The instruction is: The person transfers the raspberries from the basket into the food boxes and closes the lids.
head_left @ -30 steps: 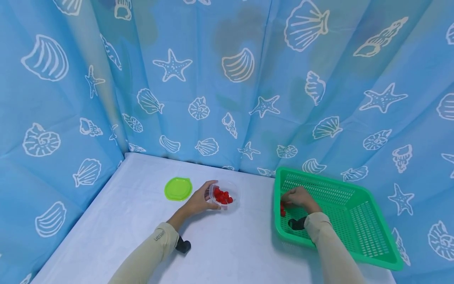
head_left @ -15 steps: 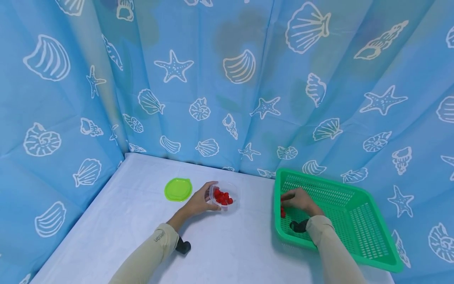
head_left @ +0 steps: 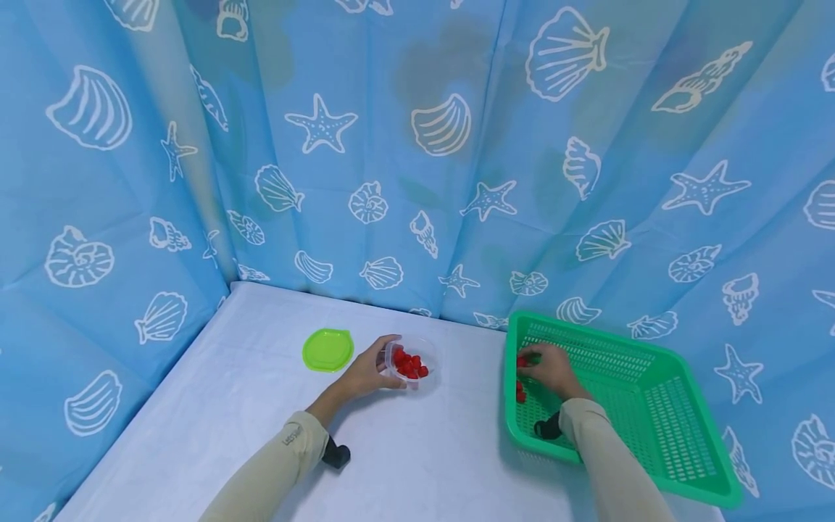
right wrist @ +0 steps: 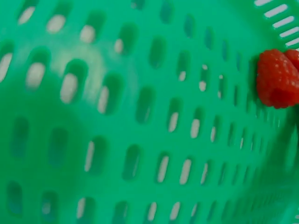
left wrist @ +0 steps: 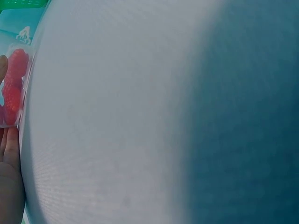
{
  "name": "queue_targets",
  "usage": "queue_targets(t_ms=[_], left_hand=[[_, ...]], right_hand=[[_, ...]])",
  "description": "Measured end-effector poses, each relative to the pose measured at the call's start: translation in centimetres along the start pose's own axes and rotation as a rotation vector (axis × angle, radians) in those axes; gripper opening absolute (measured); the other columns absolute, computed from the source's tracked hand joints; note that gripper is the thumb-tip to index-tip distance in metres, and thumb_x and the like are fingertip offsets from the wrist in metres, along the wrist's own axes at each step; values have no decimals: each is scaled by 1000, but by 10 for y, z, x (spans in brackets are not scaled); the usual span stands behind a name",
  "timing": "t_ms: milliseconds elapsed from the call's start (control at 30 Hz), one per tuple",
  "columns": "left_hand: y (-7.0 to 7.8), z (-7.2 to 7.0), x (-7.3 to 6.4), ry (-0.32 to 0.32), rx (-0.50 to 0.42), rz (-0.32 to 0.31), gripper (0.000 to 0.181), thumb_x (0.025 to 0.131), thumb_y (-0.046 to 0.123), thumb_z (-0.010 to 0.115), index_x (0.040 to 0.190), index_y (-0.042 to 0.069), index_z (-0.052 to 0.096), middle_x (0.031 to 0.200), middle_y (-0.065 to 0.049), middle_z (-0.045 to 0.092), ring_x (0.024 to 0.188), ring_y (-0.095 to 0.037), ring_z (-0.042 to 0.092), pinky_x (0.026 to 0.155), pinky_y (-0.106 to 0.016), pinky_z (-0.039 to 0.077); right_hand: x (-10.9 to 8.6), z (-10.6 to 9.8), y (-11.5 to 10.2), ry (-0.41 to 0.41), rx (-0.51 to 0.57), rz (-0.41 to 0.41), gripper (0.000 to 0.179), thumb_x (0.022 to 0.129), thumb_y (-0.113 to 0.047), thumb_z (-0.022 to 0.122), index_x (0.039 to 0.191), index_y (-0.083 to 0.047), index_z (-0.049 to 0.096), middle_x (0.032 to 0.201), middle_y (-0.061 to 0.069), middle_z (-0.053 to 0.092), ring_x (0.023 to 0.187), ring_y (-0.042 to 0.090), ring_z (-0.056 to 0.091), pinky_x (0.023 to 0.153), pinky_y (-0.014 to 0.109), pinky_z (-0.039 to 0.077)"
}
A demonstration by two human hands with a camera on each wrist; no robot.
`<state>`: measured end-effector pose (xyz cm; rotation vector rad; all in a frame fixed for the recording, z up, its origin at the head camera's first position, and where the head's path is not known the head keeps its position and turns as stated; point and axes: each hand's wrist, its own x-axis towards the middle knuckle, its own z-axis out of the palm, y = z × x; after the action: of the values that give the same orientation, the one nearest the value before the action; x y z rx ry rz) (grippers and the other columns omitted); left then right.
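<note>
My left hand (head_left: 365,373) grips a clear plastic tub (head_left: 428,350) from its left side, thumb nearest me and fingers round the far side. Several raspberries (head_left: 409,365) lie in the tub; the left wrist view shows them through its wall, above part of the left hand (left wrist: 10,182). My right hand (head_left: 551,368) reaches into the green basket (head_left: 691,428) by its left wall and pinches a raspberry (head_left: 522,361) at its fingertips. Just below, more raspberries (head_left: 520,393) lie in the basket. In the right wrist view, raspberries (right wrist: 278,79) show at the right edge; that hand is out of sight.
A lime-green lid (head_left: 327,350) lies on the white-covered table (head_left: 417,457), left of the tub. Blue curtains (head_left: 365,159) with shell prints hang behind and to the left. The basket's rim (head_left: 512,428) stands up between the tub and the right hand.
My right hand has lifted slightly inside the basket, and a raspberry now shows at its fingertips. The left hand and the tub have stayed in place.
</note>
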<state>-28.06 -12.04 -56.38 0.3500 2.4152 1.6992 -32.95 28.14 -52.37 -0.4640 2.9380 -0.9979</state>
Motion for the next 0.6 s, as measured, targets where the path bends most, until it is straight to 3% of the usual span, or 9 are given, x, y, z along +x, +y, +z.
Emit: queue_targets(t_ms=[100, 267, 600], left_hand=[[1, 0, -1, 1, 2, -6, 93, 71, 20, 88, 148, 22, 35, 144, -3, 46, 133, -31, 43, 101, -40, 46], [2, 1, -2, 1, -4, -8, 93, 71, 20, 88, 149, 21, 36, 145, -4, 45, 134, -32, 42, 102, -41, 45], [0, 0, -2, 4, 6, -4, 94, 71, 20, 88, 149, 22, 35, 144, -4, 45, 134, -32, 43, 101, -41, 46]], right_hand=[[0, 1, 1, -3, 13, -24, 26, 78, -5, 80, 103, -2, 72, 103, 13, 67, 89, 28, 68, 72, 36, 58], [-1, 1, 2, -32, 68, 6, 31, 79, -3, 78, 109, -1, 70, 108, 16, 68, 92, 29, 69, 73, 36, 59], [0, 0, 2, -33, 15, -21, 30, 81, -8, 79, 109, -3, 72, 107, 15, 70, 95, 29, 68, 75, 39, 58]])
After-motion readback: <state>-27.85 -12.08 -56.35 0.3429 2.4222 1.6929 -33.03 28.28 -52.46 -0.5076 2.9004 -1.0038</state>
